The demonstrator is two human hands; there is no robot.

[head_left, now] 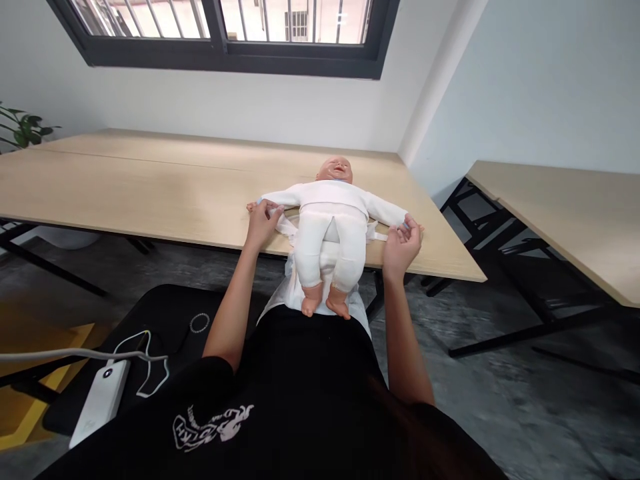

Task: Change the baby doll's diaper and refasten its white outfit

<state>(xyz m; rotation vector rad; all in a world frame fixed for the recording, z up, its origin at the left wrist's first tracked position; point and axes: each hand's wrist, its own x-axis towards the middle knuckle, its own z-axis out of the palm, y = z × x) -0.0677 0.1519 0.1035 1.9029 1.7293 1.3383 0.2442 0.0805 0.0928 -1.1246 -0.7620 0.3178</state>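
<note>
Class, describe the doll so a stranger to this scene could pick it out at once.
Look below the window to the pale table. At its near edge, between the person's left hand and right hand, a doll lies face up. Its bald head, white clothes and bare feet set it apart.

So I'm looking at a pale wood-look table (175,193) on my feed, and a baby doll (333,195) in white lies on its back there, legs poking past the near edge, white diaper (286,227) partly underneath.
</note>
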